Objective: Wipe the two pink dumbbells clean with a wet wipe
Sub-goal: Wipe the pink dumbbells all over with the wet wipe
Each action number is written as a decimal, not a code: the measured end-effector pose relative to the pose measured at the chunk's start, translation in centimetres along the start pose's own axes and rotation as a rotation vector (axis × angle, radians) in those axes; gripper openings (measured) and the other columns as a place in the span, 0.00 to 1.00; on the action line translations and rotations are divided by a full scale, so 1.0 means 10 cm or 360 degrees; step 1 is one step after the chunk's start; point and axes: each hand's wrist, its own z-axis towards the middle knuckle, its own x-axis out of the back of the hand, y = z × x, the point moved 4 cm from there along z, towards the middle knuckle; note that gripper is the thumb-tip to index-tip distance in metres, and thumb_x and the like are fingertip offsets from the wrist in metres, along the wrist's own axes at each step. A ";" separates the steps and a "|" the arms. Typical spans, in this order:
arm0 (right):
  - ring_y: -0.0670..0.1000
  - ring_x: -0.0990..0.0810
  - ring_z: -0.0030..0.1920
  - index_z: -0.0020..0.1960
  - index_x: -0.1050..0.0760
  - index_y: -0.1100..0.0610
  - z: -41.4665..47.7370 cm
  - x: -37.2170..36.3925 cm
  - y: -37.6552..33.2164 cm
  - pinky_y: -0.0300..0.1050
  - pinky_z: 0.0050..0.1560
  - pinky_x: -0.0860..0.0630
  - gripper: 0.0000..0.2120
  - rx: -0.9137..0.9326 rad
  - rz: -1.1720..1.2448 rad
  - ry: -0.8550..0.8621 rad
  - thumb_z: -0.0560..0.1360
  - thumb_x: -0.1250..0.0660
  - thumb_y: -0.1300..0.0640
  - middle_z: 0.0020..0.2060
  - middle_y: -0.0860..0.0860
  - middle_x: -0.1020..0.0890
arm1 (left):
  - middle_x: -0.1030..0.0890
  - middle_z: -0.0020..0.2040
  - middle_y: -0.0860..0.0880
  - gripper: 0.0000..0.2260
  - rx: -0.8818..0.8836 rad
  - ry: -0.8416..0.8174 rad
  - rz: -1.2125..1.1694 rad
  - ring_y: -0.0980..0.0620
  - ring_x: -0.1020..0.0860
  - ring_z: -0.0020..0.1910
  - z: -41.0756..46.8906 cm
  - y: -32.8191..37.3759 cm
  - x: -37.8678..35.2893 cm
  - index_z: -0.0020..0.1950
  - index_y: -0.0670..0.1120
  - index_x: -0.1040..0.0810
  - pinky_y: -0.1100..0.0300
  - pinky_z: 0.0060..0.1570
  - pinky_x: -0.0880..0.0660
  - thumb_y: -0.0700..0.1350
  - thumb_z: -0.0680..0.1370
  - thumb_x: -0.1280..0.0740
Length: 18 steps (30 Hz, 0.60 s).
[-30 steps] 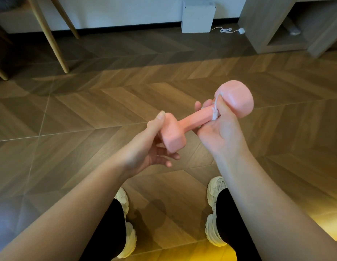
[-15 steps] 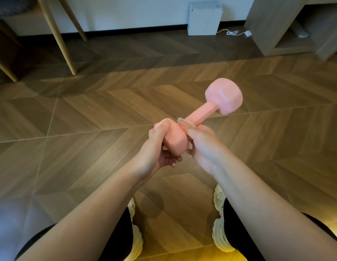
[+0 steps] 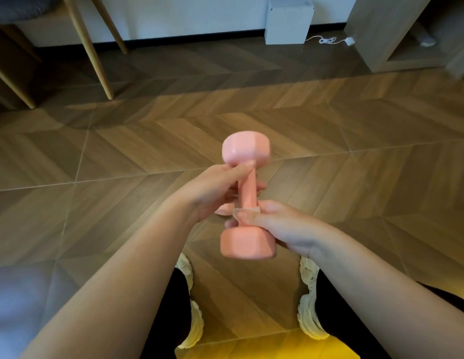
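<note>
— Where is the dumbbell [image 3: 247,193]?

— In the air above the wooden floor [image 3: 122,151], between both hands. It points from near to far, one head close to the body and the other away.

— And the left hand [image 3: 212,193]?

— It comes in from the left. Its grip is curled round the handle just under the far head, with the thumb lying across the top.

— The right hand [image 3: 285,226]?

— It reaches in from the right. Its grip pinches a pale wipe [image 3: 247,210] against the handle, just above the near head, thumb on top.

— The second one?

— I cannot tell.
</note>
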 end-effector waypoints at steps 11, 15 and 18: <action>0.54 0.21 0.53 0.62 0.21 0.57 -0.01 0.09 0.18 0.53 0.59 0.27 0.40 -0.0467 0.0257 0.0058 0.54 0.21 0.42 0.54 0.55 0.16 | 0.16 0.45 0.43 0.17 -0.0093 0.0263 -0.0172 0.51 0.16 0.36 -0.05 0.01 -0.06 0.66 0.34 0.26 0.62 0.33 0.21 0.45 0.84 0.39; 0.53 0.23 0.52 0.61 0.21 0.55 -0.06 0.15 0.24 0.52 0.54 0.31 0.41 -0.0529 0.0255 0.0024 0.50 0.21 0.43 0.50 0.52 0.17 | 0.16 0.47 0.42 0.16 -0.0167 0.0214 -0.0113 0.49 0.17 0.39 -0.08 0.04 -0.10 0.65 0.34 0.25 0.60 0.38 0.20 0.45 0.84 0.39; 0.52 0.22 0.54 0.51 0.18 0.52 -0.09 0.23 0.30 0.55 0.57 0.32 0.32 -0.0477 0.0194 0.0119 0.48 0.20 0.44 0.48 0.50 0.16 | 0.16 0.48 0.42 0.14 -0.0209 0.0218 -0.0020 0.48 0.17 0.40 -0.08 0.04 -0.09 0.63 0.34 0.24 0.54 0.43 0.18 0.44 0.83 0.38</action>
